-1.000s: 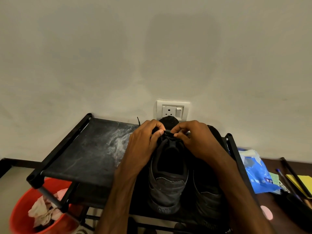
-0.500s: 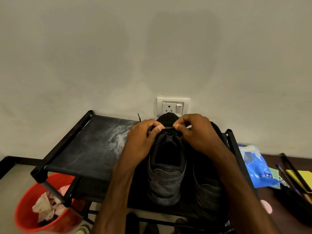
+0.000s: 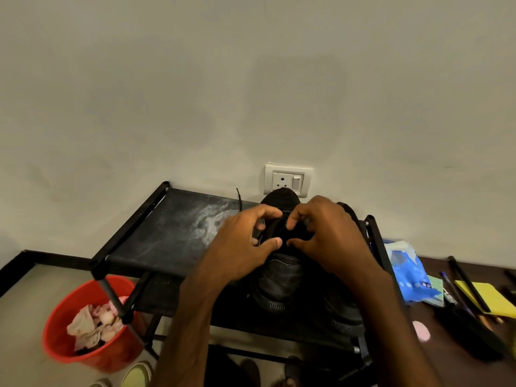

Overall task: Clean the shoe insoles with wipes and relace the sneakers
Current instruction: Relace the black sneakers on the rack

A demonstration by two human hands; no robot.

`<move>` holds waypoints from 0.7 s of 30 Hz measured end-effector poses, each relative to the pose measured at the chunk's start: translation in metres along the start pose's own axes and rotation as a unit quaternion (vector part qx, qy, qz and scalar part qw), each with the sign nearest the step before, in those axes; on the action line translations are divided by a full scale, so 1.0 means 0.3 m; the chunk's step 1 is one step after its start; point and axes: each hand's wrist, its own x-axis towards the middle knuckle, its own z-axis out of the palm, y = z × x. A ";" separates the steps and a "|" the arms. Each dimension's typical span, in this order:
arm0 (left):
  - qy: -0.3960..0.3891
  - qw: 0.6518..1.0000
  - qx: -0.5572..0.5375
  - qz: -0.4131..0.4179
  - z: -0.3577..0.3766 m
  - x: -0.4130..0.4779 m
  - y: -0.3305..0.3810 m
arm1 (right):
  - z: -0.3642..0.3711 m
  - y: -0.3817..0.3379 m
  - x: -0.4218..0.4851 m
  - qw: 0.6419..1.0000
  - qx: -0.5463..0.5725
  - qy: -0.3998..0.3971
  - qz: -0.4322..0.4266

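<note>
Sneaker (image 3: pixel 279 277) on black rack shelf (image 3: pixel 167 236), heel toward camera, toe against wall under socket (image 3: pixel 287 180). Far left: red bucket (image 3: pixel 61 331) on floor, crumpled wipes (image 3: pixel 92 325) inside. Left hand (image 3: pixel 240 247) at sneaker's left collar, fingers curled, thumb and index pinching black lace (image 3: pixel 268 233). Right hand (image 3: pixel 326 236) just beside it over tongue, fingertips pinched at lace; actual hold hidden, cannot tell. Loose lace end (image 3: pixel 239 198) sticking up behind left hand. Second sneaker (image 3: pixel 343 317) mostly under right forearm. Blue wipe pack (image 3: pixel 410 272), pens, yellow pad (image 3: pixel 485 298) far right.
</note>
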 end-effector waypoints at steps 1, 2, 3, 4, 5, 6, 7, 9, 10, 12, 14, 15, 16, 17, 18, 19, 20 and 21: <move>0.011 1.000 0.006 0.007 0.012 0.000 0.000 | 0.019 -0.008 0.000 1.000 -0.004 0.014 0.005; 0.024 1.000 0.014 0.012 0.020 0.003 0.001 | 0.033 -0.012 0.004 1.000 -0.007 0.027 0.006; 0.034 0.999 0.022 0.015 0.025 0.007 -0.004 | 0.043 -0.016 0.009 0.999 -0.012 0.037 0.003; 0.041 0.999 0.029 0.016 0.027 0.012 -0.008 | 0.048 -0.021 0.012 0.999 -0.021 0.044 -0.001; 0.045 0.998 0.035 0.016 0.026 0.016 -0.014 | 0.050 -0.025 0.016 0.998 -0.029 0.050 -0.005; 0.047 0.998 0.038 0.016 0.025 0.021 -0.021 | 0.053 -0.029 0.022 0.998 -0.035 0.054 -0.008; 0.047 0.998 0.041 0.014 0.023 0.024 -0.026 | 0.054 -0.032 0.028 0.998 -0.038 0.057 -0.011; 0.050 0.998 0.047 0.011 0.019 0.031 -0.034 | 0.056 -0.029 0.042 0.998 -0.021 0.062 -0.012; 0.053 0.997 0.050 0.011 0.016 0.032 -0.035 | 0.056 -0.026 0.047 0.998 -0.003 0.067 -0.011; 0.062 0.997 0.055 0.011 0.013 0.032 -0.033 | 0.055 -0.017 0.052 0.996 0.028 0.082 -0.010; 0.074 0.996 0.057 0.006 0.013 0.029 -0.027 | 0.054 -0.009 0.050 0.994 0.041 0.102 -0.016; 0.077 0.996 0.055 0.001 0.015 0.027 -0.024 | 0.054 -0.006 0.048 0.992 0.045 0.113 -0.018; 0.077 0.996 0.052 -0.006 0.017 0.026 -0.023 | 0.054 -0.002 0.048 0.991 0.048 0.123 -0.018; 0.075 0.996 0.051 -0.012 0.018 0.025 -0.022 | 0.054 0.000 0.047 0.990 0.052 0.133 -0.014; 0.072 0.996 0.052 -0.017 0.018 0.025 -0.021 | 0.055 0.001 0.048 0.988 0.056 0.142 -0.007; 0.068 0.996 0.054 -0.020 0.017 0.025 -0.020 | 0.055 0.000 0.048 0.986 0.061 0.153 0.003; 0.064 0.996 0.054 -0.021 0.014 0.025 -0.020 | 0.056 -0.002 0.049 0.984 0.067 0.163 0.015; 0.061 0.997 0.053 -0.022 0.011 0.025 -0.018 | 0.057 -0.005 0.049 0.982 0.075 0.173 0.028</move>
